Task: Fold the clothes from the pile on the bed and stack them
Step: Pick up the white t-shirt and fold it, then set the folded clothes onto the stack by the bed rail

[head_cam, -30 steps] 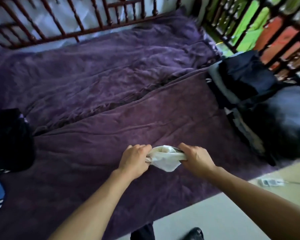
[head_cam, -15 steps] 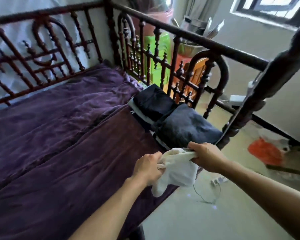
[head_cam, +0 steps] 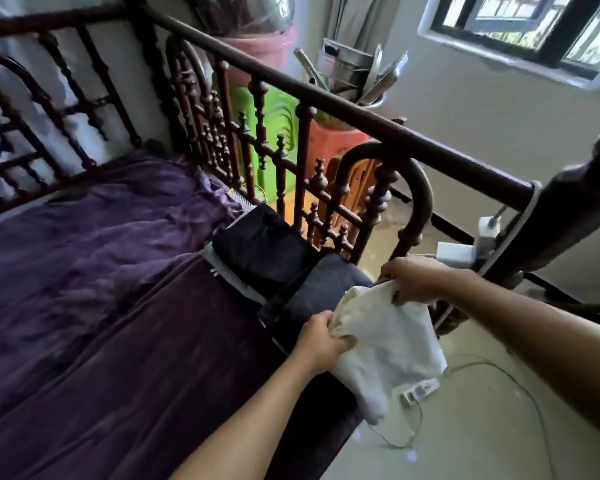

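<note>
- The left hand (head_cam: 321, 341) and right hand (head_cam: 413, 280) each pinch the cream garment's (head_cam: 388, 348) top edge; it hangs past the bed (head_cam: 136, 341) edge, beside the folded dark stack (head_cam: 321, 287).
- A slipped grip likely drops it onto the floor (head_cam: 482, 438).
- Its loose fold may open when laid down.

A dark-framed window (head_cam: 520, 26) sits high in the pale wall (head_cam: 499, 116) at far right. Beyond the dark wooden railing (head_cam: 326, 95) stand a green plastic stool (head_cam: 274, 112) and a red one (head_cam: 336, 140), with a pink bucket (head_cam: 267, 46) and a metal container (head_cam: 350, 71) of utensils above them. On the pale floor (head_cam: 482, 445) at near right lies a white power strip (head_cam: 418, 393) with a thin cable (head_cam: 520, 379). A white charger (head_cam: 454, 254) hangs at right.
</note>
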A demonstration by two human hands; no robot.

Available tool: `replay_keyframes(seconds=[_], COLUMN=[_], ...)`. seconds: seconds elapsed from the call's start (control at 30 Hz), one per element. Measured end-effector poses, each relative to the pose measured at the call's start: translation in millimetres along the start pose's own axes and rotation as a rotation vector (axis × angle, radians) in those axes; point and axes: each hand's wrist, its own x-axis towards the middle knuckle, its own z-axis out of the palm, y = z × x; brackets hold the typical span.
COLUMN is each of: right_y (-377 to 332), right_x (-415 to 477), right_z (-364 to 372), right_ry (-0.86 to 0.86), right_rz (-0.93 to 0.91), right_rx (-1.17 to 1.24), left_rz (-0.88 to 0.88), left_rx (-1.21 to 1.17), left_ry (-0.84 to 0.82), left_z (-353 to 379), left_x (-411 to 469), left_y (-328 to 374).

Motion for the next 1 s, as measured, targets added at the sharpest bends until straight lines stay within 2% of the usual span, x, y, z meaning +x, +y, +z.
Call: replay_keyframes(seconds=[0.1, 0.27, 0.33, 0.4, 0.47, 0.57, 0.63, 0.73, 0.87, 1.0], right_y=[6, -3, -10, -15, -22, -33, -34, -31, -32, -43], right_x=[57, 109, 121, 129, 132, 131, 134, 147, 155, 150], right_z=[5, 53, 71, 83, 98, 136, 159, 170, 157, 127], right_ry=[0.040, 0.268, 0.377, 0.466, 0.495, 0.350, 0.215, 0.152, 0.171, 0.218], right_rz=[0.064, 0.089, 0.065, 0.056, -0.010, -0.192, -0.228, -0.272, -0.315, -0.323], right_rx=[0.091, 0.296, 0.239, 0.139, 0.083, 0.111, 0.157, 0.173, 0.076, -0.050], left_rz=[-0.125, -0.230, -0.194, -0.094, 0.029, 0.059, -0.050, -0.210, -0.302, -0.406], left_rx=[-0.022, 0.071, 0.240, 0.506, 0.685, 0.814, 0.838, 0.773, 0.677, 0.646], left_ry=[0.008, 0.281, 0.392, 0.479, 0.503, 0.360, 0.263, 0.188, 0.239, 0.336], left_z=[-3, -15, -16, -14, -7, 8, 12, 11, 12, 7], left_x=[47, 84, 90, 92, 93, 94, 96, 100, 94, 46], left_y=[-13, -38, -49, -56, -62, -71, -82, -90, -82, -76])
